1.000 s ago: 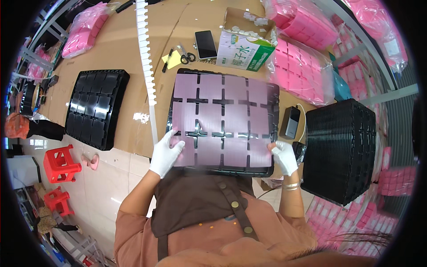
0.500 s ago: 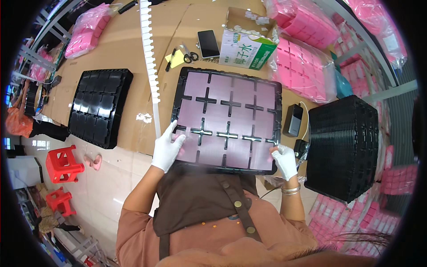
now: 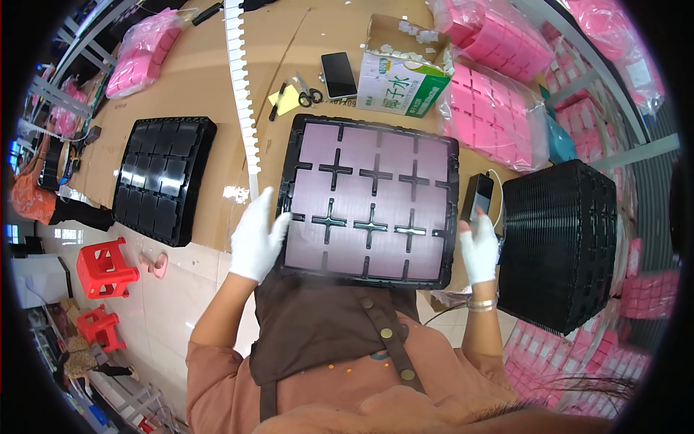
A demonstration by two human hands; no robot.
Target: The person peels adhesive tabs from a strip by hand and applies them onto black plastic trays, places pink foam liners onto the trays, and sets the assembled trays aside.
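Observation:
A black plastic tray (image 3: pixel 452 267) lies on the cardboard-covered table in front of me. Pinkish-purple sheets (image 3: pixel 352 199) cover its pockets, with black cross-shaped ribs showing between them. My left hand (image 3: pixel 256 239), in a white glove, is beside the tray's left edge with its fingers spread; the thumb is at the rim, and I cannot tell whether it touches. Off the tray's right side is my right hand (image 3: pixel 480 252), also gloved, with bare fingertips and fingers stretched upward. It overlaps the lower end of a dark power bank (image 3: pixel 477 195) and appears to hold nothing.
Several nested black trays (image 3: pixel 557 246) are stacked at the right. Another black tray (image 3: pixel 163 177) lies to the left, past a white notched strip (image 3: pixel 242 94). Scissors (image 3: pixel 311 98), a phone (image 3: pixel 338 75), an open carton (image 3: pixel 401 83) and bagged pink pieces (image 3: pixel 491 119) are at the back.
Both hands have let go of the tray's edges. My left hand has shifted slightly left with its fingers spreading, and my right hand has moved right and up to the power bank.

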